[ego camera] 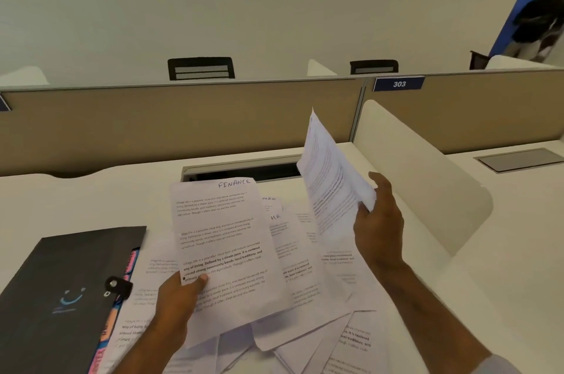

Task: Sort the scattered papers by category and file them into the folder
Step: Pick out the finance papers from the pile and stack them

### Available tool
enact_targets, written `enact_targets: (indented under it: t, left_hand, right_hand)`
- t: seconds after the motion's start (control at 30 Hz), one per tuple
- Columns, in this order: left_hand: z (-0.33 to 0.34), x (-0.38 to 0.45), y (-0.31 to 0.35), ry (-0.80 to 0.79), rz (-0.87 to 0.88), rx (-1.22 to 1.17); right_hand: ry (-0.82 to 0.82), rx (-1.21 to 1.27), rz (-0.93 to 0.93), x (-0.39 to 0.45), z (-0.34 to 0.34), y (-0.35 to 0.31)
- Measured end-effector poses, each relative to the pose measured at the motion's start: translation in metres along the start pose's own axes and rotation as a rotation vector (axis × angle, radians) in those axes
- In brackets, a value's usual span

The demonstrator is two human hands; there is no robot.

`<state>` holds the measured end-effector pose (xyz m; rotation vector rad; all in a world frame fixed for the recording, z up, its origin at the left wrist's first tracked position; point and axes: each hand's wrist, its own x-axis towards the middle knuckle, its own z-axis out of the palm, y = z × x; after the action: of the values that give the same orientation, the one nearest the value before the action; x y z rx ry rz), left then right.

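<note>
The left hand [180, 297] pinches the FINANCE sheet [222, 239], just right of the black folder [67, 291]; the right hand [378, 227] grasps another sheet [329, 178], farther from the folder.

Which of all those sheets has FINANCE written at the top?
The sheet that the left hand pinches, raised over the pile. The right hand holds another sheet tilted edge-on, its heading unreadable.

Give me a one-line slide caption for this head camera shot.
Left hand holds a FINANCE sheet, right hand lifts another sheet over scattered papers beside a black folder.
</note>
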<state>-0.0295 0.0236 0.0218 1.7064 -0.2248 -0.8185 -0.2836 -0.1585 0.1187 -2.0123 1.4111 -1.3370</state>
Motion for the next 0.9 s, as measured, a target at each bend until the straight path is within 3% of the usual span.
enact_targets:
  t: [0.2,0.4,0.6,0.8,0.9]
  left_hand:
    - [-0.014,-0.001,-0.004,-0.067,-0.005,-0.032]
    - [-0.016,-0.003,-0.006,-0.1,-0.022,-0.057]
    - [-0.009,-0.002,-0.007,-0.075,-0.028,-0.078]
    - [0.002,-0.001,-0.006,0.004,-0.027,-0.112]
    - [0.011,-0.005,-0.012,0.039,-0.026,-0.109]
  right_hand:
    - [0.115,0.362,0.476,-0.026,0.017,0.015]
    - [0.104,0.366,0.795,-0.066,0.032,0.044]
    - [-0.164,0.393,0.864,-0.096,0.039,0.074]
    - [-0.402,0.178,0.839,-0.092,0.031,0.098]
    - [-0.42,0.091,0.808,-0.087,0.026,0.11]
